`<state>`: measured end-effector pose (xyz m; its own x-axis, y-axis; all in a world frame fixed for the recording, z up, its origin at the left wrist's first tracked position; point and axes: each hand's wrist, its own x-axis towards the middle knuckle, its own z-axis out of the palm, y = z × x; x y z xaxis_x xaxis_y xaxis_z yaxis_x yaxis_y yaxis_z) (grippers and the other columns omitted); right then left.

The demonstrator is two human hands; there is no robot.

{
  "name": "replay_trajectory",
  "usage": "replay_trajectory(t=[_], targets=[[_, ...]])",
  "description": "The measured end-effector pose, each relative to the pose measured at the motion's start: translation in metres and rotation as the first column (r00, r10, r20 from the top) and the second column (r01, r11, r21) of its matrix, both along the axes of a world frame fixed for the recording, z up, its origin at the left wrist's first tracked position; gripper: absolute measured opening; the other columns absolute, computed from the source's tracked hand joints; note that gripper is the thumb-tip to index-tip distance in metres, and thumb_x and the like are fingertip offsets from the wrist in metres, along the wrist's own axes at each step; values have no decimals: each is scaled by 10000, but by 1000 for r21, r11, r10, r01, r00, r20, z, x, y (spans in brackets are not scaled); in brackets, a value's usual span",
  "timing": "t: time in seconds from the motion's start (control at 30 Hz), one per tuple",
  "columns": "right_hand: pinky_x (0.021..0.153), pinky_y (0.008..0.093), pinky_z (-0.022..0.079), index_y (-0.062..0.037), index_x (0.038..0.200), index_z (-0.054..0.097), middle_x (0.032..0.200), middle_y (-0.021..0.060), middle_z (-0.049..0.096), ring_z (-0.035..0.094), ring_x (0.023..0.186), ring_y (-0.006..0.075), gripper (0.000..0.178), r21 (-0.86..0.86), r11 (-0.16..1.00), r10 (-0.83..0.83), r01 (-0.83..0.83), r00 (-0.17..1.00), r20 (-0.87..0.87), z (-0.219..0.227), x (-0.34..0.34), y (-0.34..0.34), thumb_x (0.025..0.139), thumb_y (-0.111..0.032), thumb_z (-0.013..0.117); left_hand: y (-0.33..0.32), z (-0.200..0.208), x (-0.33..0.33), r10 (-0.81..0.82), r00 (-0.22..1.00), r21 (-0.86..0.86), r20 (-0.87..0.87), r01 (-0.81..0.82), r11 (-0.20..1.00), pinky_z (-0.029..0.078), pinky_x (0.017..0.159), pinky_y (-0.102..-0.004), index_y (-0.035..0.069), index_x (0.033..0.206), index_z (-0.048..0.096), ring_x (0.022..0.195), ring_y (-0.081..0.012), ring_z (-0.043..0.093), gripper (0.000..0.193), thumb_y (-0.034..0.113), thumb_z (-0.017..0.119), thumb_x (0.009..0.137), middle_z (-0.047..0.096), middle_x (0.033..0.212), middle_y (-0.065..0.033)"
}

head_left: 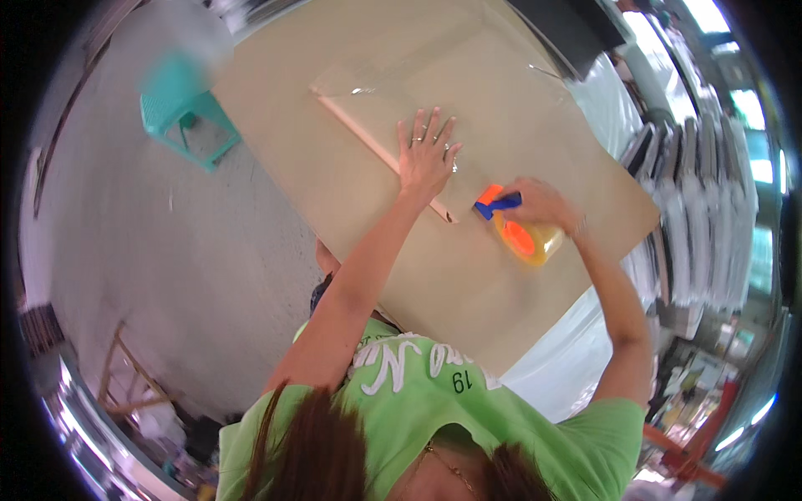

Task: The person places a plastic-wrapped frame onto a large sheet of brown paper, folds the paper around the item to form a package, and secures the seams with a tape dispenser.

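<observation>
My left hand (426, 163) lies flat with its fingers spread. It presses on a long, thin, pale pink strip (359, 133) and on the clear plastic film (434, 71) beside it. The strip runs diagonally across a big brown board (418, 275), and its near end stops short of my right hand. With my right hand (541, 204) I grip a tape dispenser (520, 237) with an orange hub, yellowish roll and blue-and-orange head. Its head points left toward the strip's near end. Part of the dispenser is hidden behind my fingers.
A teal plastic stool (180, 113) stands on the grey floor (167, 250) to the left. Several plastic-wrapped panels (706, 200) are stacked upright at the right. A dark box-like object (568, 33) sits by the board's far edge. Clear sheeting (555, 359) hangs below the board's right side.
</observation>
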<state>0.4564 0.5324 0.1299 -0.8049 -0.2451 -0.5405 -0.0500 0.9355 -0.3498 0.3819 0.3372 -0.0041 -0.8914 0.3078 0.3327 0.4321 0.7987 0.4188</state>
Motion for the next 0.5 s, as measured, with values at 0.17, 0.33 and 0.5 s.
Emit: replay_trajectory(t=[0.17, 0.33, 0.5], targets=[[754, 298, 475, -64, 1101, 645, 1035, 70, 644, 589, 904, 163, 466, 258, 944, -330, 207, 654, 681, 0, -59, 0, 704, -305, 686, -11, 18, 9, -302, 953, -164, 40, 304, 938, 92, 1074, -639, 254, 1423, 346, 1383, -325, 207, 591, 554, 368, 914, 281, 1494, -49], [695, 257, 489, -15, 1161, 603, 1038, 78, 637, 597, 868, 152, 502, -138, 818, -426, 558, 750, 505, -17, 27, 52, 776, -335, 648, -9, 9, 33, -700, 715, -113, -4, 695, 710, 108, 1065, -651, 245, 1433, 324, 1385, -315, 208, 669, 606, 396, 874, 298, 1483, -50], [718, 269, 517, 8, 1171, 550, 1004, 81, 629, 607, 905, 158, 442, -672, -405, -745, 620, 202, 635, -63, 198, 31, 875, -320, 571, -17, -4, -22, -780, 622, -125, 72, 781, 611, 149, 1095, -577, 207, 1394, 387, 1371, -274, 253, 616, 561, 414, 891, 359, 1451, -41]])
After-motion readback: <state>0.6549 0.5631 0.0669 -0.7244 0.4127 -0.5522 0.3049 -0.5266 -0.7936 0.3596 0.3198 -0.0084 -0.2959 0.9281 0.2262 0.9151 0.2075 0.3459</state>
